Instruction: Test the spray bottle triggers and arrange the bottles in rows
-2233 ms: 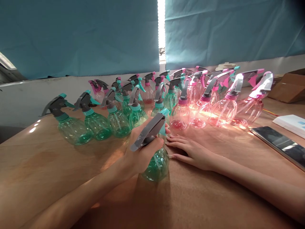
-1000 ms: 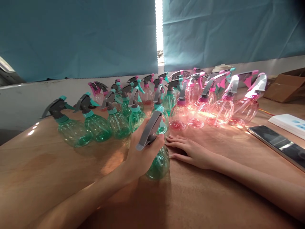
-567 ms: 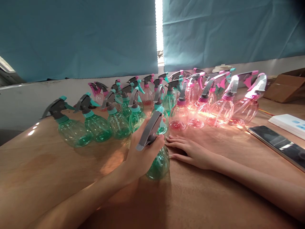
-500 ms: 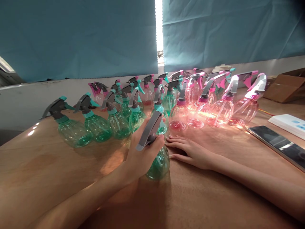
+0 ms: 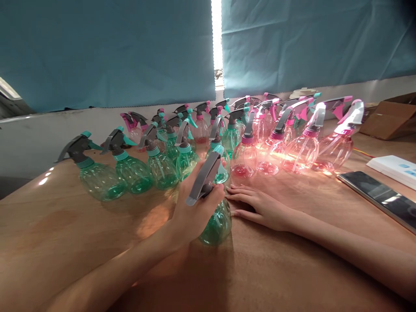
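My left hand point(image 5: 193, 208) is wrapped round the neck of a green spray bottle point(image 5: 216, 225) with a grey trigger head and a turquoise nozzle. That bottle stands upright on the wooden table point(image 5: 276, 268), nearest to me; its collar is hidden by my fingers. To its right, my right hand point(image 5: 258, 207) lies flat on the table, fingers spread, fingertips close to the bottle's side. Just behind stand more green spray bottles point(image 5: 133, 175) on the left and pink spray bottles point(image 5: 243, 160) on the right.
Several more pink and green bottles fill the rows behind. A phone point(image 5: 378, 199) and a white power strip point(image 5: 394, 171) lie at the right. Farther back is a cardboard box point(image 5: 388, 119). Blue curtains point(image 5: 107, 52) hang behind the table.
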`<state>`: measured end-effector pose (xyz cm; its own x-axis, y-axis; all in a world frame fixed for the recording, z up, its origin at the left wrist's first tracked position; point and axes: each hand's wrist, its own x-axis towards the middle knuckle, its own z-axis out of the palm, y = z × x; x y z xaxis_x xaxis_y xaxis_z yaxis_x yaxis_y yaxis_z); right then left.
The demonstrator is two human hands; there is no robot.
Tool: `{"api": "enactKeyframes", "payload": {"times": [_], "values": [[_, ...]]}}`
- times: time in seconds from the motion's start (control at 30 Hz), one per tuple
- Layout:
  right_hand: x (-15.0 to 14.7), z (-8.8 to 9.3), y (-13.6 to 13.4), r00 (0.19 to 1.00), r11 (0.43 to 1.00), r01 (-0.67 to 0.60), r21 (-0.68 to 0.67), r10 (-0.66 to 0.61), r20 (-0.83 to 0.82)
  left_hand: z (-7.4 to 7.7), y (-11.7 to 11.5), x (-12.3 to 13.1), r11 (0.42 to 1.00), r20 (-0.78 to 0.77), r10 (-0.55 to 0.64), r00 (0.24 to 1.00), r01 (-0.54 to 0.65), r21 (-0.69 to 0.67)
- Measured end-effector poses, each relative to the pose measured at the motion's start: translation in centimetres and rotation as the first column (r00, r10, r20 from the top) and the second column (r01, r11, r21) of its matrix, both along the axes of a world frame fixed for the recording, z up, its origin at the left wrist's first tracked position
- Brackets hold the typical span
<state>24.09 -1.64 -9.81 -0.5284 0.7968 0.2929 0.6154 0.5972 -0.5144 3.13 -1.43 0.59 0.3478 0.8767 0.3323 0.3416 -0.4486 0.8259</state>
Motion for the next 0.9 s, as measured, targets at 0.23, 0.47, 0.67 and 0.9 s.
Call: {"api": "enactKeyframes", "payload": {"times": [0.23,0.47,0.67,0.9], "values": [[0.0,-0.1,0.0,1.0,1.0,0.004,0.008,-0.004,-0.011,0.2,0.0,0.0,0.999,0.014,-0.022,1.0,0.022,-0.033],[0.0,-0.2,0.0,1.0,1.0,0.001,0.011,-0.001,0.01,0.2,0.1,0.0,0.999,0.03,-0.044,0.999,0.044,-0.009],[0.1,-0.2,0.0,0.999,1.0,0.007,0.005,-0.007,0.036,0.8,0.0,0.0,0.995,0.089,-0.093,0.992,0.096,-0.039],[0.0,-0.1,0.0,1.0,1.0,0.007,0.005,-0.007,0.02,1.3,0.0,-0.1,0.994,0.076,-0.088,0.993,0.092,-0.051]]}}
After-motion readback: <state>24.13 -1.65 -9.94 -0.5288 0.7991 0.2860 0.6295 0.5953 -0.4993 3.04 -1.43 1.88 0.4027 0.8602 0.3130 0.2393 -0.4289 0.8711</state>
